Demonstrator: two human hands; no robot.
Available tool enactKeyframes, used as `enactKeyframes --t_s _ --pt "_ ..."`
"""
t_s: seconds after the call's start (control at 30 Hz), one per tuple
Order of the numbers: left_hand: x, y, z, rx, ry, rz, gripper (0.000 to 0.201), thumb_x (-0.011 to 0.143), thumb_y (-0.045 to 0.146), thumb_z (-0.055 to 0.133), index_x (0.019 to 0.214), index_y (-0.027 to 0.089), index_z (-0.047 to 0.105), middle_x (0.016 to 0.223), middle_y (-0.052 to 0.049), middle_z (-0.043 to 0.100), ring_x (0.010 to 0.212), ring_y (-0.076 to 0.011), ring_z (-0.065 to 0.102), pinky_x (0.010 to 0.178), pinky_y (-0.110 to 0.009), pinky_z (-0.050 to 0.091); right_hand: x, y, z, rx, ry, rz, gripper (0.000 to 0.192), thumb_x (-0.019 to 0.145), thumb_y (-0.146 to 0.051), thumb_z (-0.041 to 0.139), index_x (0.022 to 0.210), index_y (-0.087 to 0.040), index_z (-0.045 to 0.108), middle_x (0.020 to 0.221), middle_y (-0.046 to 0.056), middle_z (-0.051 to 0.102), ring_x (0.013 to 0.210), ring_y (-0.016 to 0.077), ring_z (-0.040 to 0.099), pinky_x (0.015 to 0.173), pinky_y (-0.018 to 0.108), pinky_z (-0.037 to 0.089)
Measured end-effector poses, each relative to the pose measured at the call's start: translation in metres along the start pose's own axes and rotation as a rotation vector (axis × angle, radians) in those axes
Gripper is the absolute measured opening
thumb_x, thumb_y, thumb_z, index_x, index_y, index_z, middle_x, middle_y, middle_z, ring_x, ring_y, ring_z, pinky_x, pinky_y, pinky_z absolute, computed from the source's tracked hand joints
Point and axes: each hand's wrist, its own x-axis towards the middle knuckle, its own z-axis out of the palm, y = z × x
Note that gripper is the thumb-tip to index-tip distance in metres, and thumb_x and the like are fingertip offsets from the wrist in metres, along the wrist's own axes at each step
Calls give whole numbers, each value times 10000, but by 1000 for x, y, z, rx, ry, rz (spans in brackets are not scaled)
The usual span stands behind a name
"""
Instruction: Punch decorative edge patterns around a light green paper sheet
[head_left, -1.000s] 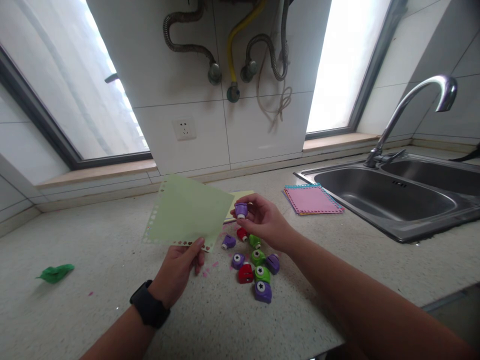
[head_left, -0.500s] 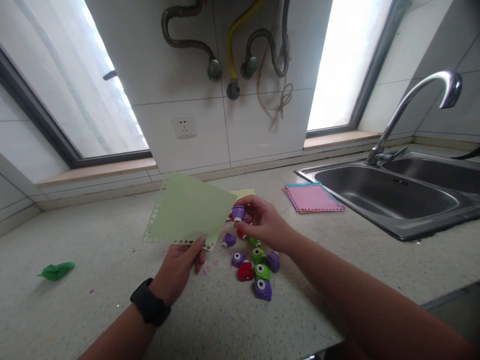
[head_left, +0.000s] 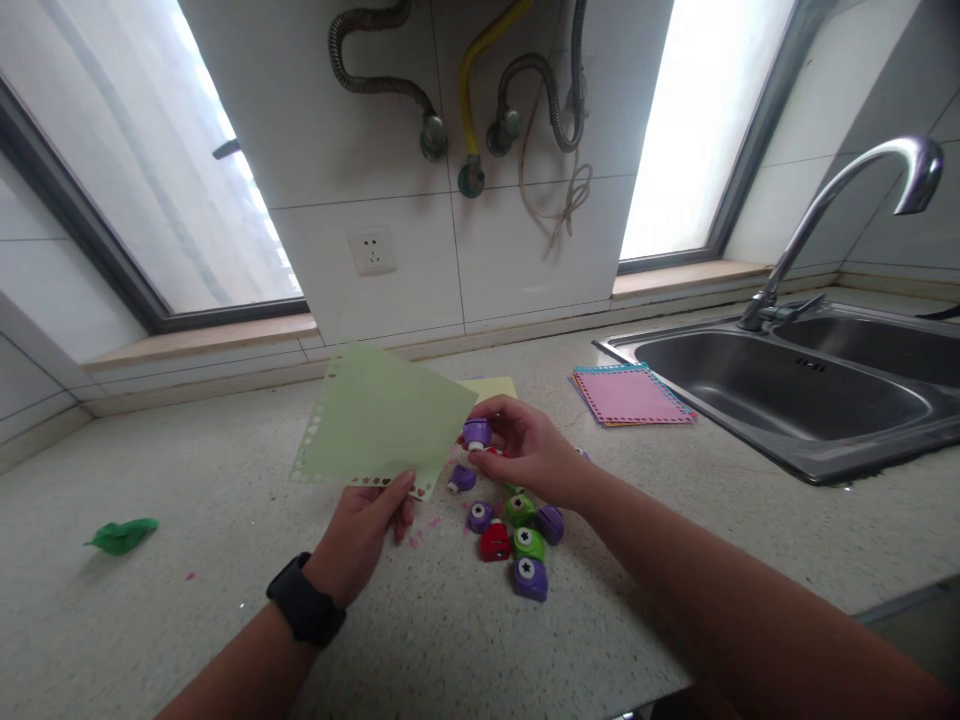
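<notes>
My left hand (head_left: 373, 530) pinches the lower edge of a light green paper sheet (head_left: 386, 420), thumb on top. Small shapes are punched along the sheet's left and lower edges. My right hand (head_left: 525, 450) grips a purple craft punch (head_left: 477, 434) between thumb and fingers, right at the sheet's right corner; whether the paper is inside its slot I cannot tell. Below lie several more punches on the counter: a red punch (head_left: 495, 541), a green punch (head_left: 528, 544) and a purple punch (head_left: 530, 578) among them. My right hand partly hides others.
A stack of pink, blue and orange punched sheets (head_left: 634, 393) lies left of the steel sink (head_left: 757, 400) with its faucet (head_left: 847, 200). Behind the green sheet is a yellow sheet (head_left: 495, 387). A crumpled green piece (head_left: 124, 537) and pink paper bits (head_left: 431, 523) lie on the counter.
The whole view has shifted slightly, with everything a little further right. Both hands keep their holds on the green sheet and the purple punch, nearly unchanged in position.
</notes>
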Motion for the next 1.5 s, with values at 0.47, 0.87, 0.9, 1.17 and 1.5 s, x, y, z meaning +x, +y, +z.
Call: enactKeyframes --t_s 0.47,0.87,0.9,1.17,1.5 --pt "0 2 1 60 -11 0 461 889 475 606 563 149 586 520 3 539 492 -106 458 533 -260 362 2 6 0 -31 -7 93 360 762 -227 769 1059 -177 572 820 -12 582 662 94 547 626 251 482" --pt "-6 14 8 196 -9 -83 519 850 596 560 563 164 551 507 11 496 469 -111 421 498 -259 329 1 -8 5 -146 -146 337 265 939 -429 557 1033 -182 560 811 38 669 516 108 586 395 203 421" --pt "-7 15 8 209 -25 -74 515 858 592 549 559 174 526 506 18 479 471 -111 411 498 -259 327 0 -9 6 -150 -147 360 272 937 -438 556 1034 -184 551 751 17 652 478 101 564 370 193 391" --pt "-12 20 12 345 -108 57 481 936 503 447 562 202 478 549 24 476 550 -136 448 612 -279 383 -1 -11 12 -159 -188 416 354 914 -516 571 844 -171 538 522 -46 507 406 68 402 376 187 289" --pt "-15 26 15 365 -61 107 471 934 478 434 542 217 458 525 26 453 536 -151 450 623 -299 372 0 -4 26 -57 -246 472 350 892 -512 616 884 -166 572 542 -50 463 449 74 365 403 204 255"
